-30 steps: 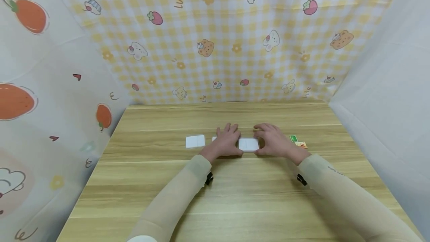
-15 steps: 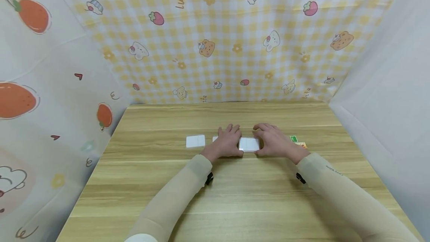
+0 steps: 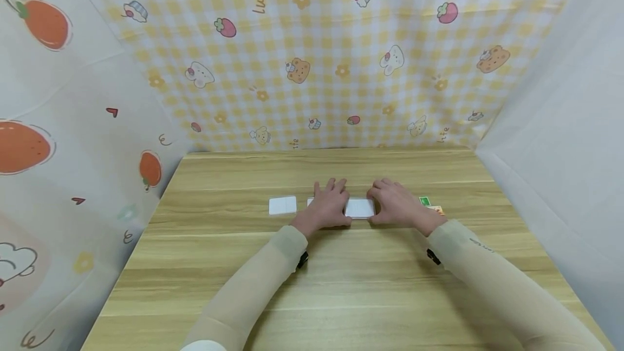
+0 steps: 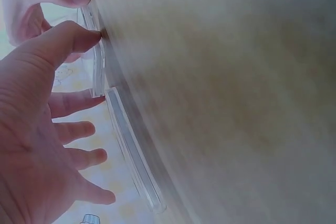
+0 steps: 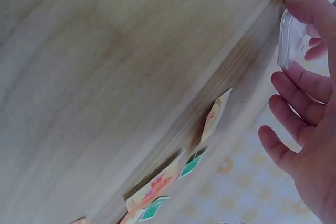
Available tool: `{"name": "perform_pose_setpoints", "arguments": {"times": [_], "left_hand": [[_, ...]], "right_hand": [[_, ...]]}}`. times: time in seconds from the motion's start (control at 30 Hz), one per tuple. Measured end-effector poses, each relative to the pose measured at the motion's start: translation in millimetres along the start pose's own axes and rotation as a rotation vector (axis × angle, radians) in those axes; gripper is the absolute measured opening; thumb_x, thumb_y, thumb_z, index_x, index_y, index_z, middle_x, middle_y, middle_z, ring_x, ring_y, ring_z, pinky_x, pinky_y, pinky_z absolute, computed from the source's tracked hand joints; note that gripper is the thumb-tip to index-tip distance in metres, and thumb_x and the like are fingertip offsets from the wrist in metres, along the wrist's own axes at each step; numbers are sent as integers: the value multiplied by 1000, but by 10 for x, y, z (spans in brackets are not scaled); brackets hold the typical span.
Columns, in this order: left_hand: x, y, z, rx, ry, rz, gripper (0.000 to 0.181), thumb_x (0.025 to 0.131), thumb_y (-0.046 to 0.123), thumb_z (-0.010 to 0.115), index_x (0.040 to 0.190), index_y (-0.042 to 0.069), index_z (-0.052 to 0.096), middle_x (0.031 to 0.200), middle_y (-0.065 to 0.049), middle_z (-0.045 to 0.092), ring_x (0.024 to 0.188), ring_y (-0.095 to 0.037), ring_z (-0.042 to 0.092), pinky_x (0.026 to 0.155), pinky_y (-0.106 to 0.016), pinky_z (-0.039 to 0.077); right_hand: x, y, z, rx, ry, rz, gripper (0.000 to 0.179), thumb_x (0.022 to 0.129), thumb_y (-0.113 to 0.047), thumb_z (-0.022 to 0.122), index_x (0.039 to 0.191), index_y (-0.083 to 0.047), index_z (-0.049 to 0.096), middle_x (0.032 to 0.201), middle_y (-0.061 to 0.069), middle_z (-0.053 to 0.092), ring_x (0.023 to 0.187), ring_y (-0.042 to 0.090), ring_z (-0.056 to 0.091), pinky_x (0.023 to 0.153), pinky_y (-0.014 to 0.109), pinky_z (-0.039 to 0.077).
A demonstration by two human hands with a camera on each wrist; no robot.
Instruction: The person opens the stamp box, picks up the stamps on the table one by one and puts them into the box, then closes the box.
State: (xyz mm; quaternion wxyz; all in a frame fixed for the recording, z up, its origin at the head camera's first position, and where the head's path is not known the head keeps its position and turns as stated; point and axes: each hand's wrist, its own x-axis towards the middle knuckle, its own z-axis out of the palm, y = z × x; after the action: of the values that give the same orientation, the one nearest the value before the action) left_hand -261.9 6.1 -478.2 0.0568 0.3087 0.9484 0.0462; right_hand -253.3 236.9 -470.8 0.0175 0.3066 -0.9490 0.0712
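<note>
Between my two hands a flat clear plastic case (image 3: 359, 208) with a white inside lies at the middle of the table. My left hand (image 3: 329, 206) grips its left end, the thumb on the near edge and the index finger at the far edge, other fingers spread. At the opposite end, my right hand (image 3: 396, 206) pinches the case with thumb and index finger. The left wrist view shows the case edge-on, and a second clear case (image 4: 131, 145) beside it, under the spread fingers. That second case is mostly hidden behind my left hand in the head view.
Another white flat case (image 3: 283, 205) lies on the wooden table (image 3: 322, 297) to the left. Right of my right hand lie several small stamps, among them a green stamp (image 3: 425, 201) and an orange-yellow stamp (image 5: 157, 184). A checked curtain (image 3: 322, 96) stands behind the table.
The fingers of my right hand have drawn in a little closer to the case. My left hand and the things on the table look almost the same.
</note>
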Motion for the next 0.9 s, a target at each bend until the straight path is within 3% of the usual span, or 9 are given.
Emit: {"name": "perform_pose_setpoints", "arguments": {"times": [0.2, 0.4, 0.6, 0.9], "left_hand": [[-3, -4, -10, -18, 3, 10, 39, 83, 53, 73, 99, 19, 63, 163, -11, 25, 148, -42, 21, 107, -75, 19], [-14, -37, -15, -46, 10, 11, 54, 84, 54, 72, 122, 15, 65, 163, -11, 27, 147, -41, 24, 106, -75, 22], [-48, -59, -29, -83, 12, -15, 69, 84, 56, 74, 137, 16, 57, 162, -13, 28, 146, -40, 26, 107, -74, 21], [-64, -71, 14, -82, 40, -56, 69, 83, 60, 74, 135, 17, 58, 160, -12, 31, 145, -38, 29, 107, -74, 21]], "right_hand": [[8, -3, -14, 62, -31, 11, 51, 74, -49, 85, 109, -15, 73, 101, -4, 61, 90, 16, 49, 73, 38, 44], [35, -12, -57, 83, -50, 4, 51, 75, -48, 85, 111, -13, 73, 105, -1, 64, 95, 19, 51, 79, 41, 47], [33, -3, -81, 82, -39, -1, 52, 75, -45, 85, 114, -12, 73, 108, 0, 64, 102, 23, 53, 82, 46, 47], [16, 62, -104, 44, 1, -21, 58, 75, -44, 87, 120, -11, 71, 119, 4, 64, 115, 31, 55, 88, 56, 48]]}}
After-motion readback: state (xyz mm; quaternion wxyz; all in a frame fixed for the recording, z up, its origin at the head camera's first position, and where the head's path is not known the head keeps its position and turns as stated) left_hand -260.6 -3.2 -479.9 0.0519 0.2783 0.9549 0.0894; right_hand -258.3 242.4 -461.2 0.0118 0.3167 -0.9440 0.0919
